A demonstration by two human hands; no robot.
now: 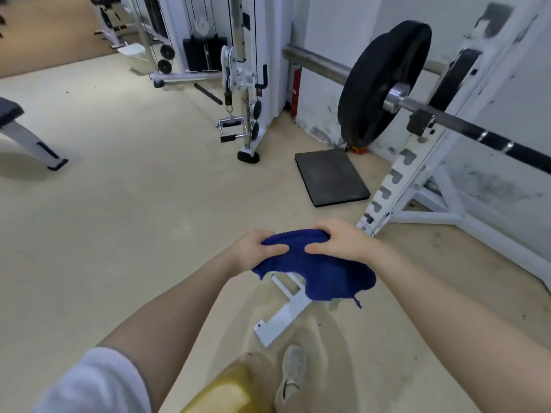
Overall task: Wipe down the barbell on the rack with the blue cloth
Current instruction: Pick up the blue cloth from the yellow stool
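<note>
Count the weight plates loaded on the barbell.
1: a black weight plate on the barbell sleeve just outside the white rack upright. The bar's far end is out of view.

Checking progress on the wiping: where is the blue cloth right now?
Low centre of the head view, the blue cloth hangs between the left hand and right hand, apart from the barbell.

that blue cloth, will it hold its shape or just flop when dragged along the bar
Probably floppy: the blue cloth sags below the left hand and right hand and bunches in their grip. Likely light, as pinched fingers carry it. Its fuzzy, towel-like surface should drag on the barbell rather than slip.
</note>
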